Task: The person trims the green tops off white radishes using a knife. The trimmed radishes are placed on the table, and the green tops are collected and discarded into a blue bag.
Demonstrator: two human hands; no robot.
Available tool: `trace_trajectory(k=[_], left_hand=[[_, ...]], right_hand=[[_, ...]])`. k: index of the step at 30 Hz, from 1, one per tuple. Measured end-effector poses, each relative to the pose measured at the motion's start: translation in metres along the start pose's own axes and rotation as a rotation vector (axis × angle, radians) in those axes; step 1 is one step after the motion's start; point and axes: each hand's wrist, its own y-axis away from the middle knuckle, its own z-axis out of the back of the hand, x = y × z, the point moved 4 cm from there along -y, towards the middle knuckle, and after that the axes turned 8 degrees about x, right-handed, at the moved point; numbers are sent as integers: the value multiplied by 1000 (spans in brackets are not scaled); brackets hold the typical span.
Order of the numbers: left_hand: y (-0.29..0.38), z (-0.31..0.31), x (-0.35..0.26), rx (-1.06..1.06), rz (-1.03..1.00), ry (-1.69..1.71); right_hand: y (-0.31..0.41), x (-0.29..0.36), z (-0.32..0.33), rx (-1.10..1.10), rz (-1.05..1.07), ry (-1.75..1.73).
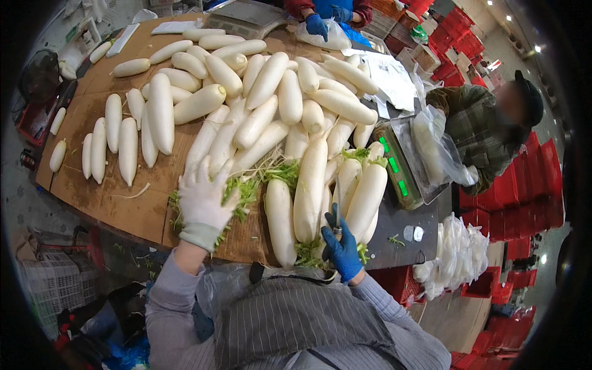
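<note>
My left hand [202, 199], in a white knit glove, is spread palm down over cut green leaves [245, 196]. Its fingertips reach the lower ends of white daikon radishes [203, 138], and it grips nothing that I can see. My right hand [342, 252], in a blue glove, holds a knife [338, 203] with the blade pointing away from me. Just beside that blade lie daikons with short green stubs [367, 189]. A long daikon [311, 189] and a shorter one [280, 222] lie between my hands. Behind them is a large heap of daikons [273, 83].
Cardboard [171, 203] covers much of the table. A digital scale [401, 157] stands at right, where a person [476, 129] handles a plastic bag [430, 143]. Across the table, another person's blue-gloved hands [317, 25] are at a bag. White bags [458, 254] hang at the right edge.
</note>
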Motion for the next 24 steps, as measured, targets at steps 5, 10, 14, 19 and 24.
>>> trace_trajectory(k=[5,10,14,19,24], left_hand=[[-44,-37,-102,360,-172,739],[-96,-78,-166,626,-74,422],[-92,-76,-136,426,-302,965],[-33,-51,-88,618,-504,1797],[2,-13,-59,500,-463,1626]], right_hand=[[16,-18,-18,96,-294,-196],[18,-9,-23,67,-168,-165],[18,17,-5,159,68,-88],[3,60,43,132,58,116],[-43,112,49,209,201,330]])
